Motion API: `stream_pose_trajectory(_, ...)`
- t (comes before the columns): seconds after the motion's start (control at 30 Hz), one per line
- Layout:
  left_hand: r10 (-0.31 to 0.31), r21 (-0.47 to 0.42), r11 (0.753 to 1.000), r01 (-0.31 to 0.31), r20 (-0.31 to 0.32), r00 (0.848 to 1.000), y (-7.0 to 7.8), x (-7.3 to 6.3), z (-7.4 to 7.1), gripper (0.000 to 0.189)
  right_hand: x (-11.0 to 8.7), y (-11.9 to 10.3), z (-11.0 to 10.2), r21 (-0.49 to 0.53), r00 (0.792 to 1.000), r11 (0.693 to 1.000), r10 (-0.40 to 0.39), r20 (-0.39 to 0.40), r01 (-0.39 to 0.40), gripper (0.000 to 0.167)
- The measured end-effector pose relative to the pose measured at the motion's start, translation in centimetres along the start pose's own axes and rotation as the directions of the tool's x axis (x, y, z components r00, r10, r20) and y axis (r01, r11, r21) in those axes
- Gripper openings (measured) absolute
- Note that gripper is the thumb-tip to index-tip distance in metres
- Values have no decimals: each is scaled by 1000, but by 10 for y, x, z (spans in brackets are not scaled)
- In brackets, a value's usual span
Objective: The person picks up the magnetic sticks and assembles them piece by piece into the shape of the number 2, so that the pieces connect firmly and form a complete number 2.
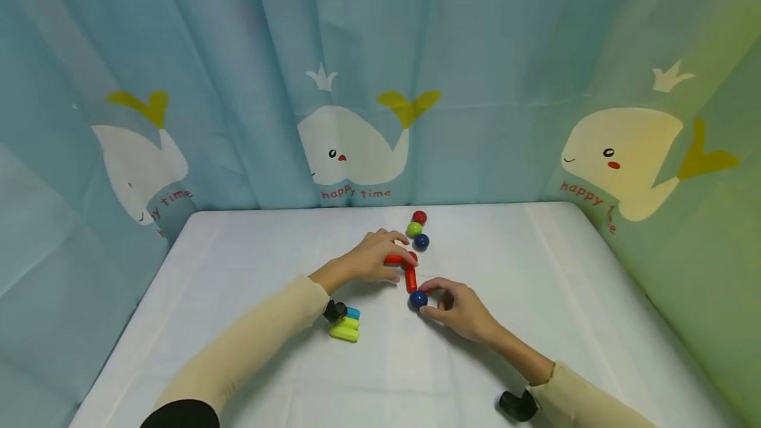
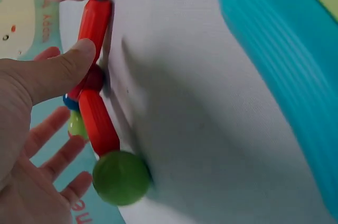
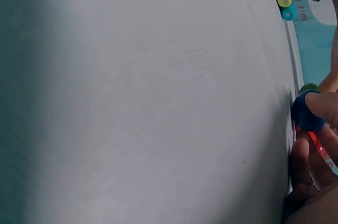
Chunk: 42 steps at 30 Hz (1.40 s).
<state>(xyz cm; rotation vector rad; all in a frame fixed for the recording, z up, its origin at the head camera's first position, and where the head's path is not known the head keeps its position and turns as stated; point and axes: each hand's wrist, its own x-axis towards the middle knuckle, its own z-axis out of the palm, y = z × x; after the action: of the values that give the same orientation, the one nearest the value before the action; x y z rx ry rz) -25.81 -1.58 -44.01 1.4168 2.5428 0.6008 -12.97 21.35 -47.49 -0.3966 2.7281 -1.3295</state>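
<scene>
A blue ball (image 1: pixel 418 300) is pinched between the thumb and fingers of the person's right hand (image 1: pixel 459 311) on a white-covered desk (image 1: pixel 535 349), on the near side of a red joint ball (image 2: pixel 95 78). A red stick (image 1: pixel 411 279) is set between the two. The left hand (image 1: pixel 370 257) is held partly open at the joint ball, its fingers loosely spread and its thumb apart from the forefinger; whether the thumb touches the stick cannot be told. To the joint ball's left, a second red stick (image 2: pixel 99 121) is capped by a green ball (image 2: pixel 121 178). Beyond the joint ball, another blue ball (image 1: pixel 421 242), a lime ball (image 1: pixel 414 230) and another red ball (image 1: pixel 419 217) are grouped. Yellow-green sticks (image 1: pixel 345 333) and a blue stick (image 1: pixel 353 313) are placed to its near left.
</scene>
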Motion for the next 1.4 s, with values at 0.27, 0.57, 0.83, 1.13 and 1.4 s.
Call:
stream_pose_trajectory(0.27, 5, 61, 998, -7, 42, 999, 9, 14, 9, 33, -2, 1, 1, -1, 1000, 1000, 3, -20, -3, 31)
stream_pose_trajectory(0.57, -1, -19, 1000, 3, 91, 996, 6, 18, 15, 21, -3, 3, 3, 14, 999, 1000, -1, -37, 1, 31)
stream_pose_trajectory(0.83, 29, -105, 994, -21, 69, 997, -1, 22, 17, 20, -6, 1, 6, 19, 997, 1000, 17, -72, -16, 30)
stream_pose_trajectory(1.13, 38, -165, 986, -32, 36, 999, -6, 23, 14, 22, -7, -1, 9, 25, 993, 1000, 20, -119, -17, 30)
stream_pose_trajectory(1.4, 39, -148, 988, -32, 47, 998, -6, 24, 16, 20, -5, -7, 12, 13, 988, 999, 46, -146, -44, 29)
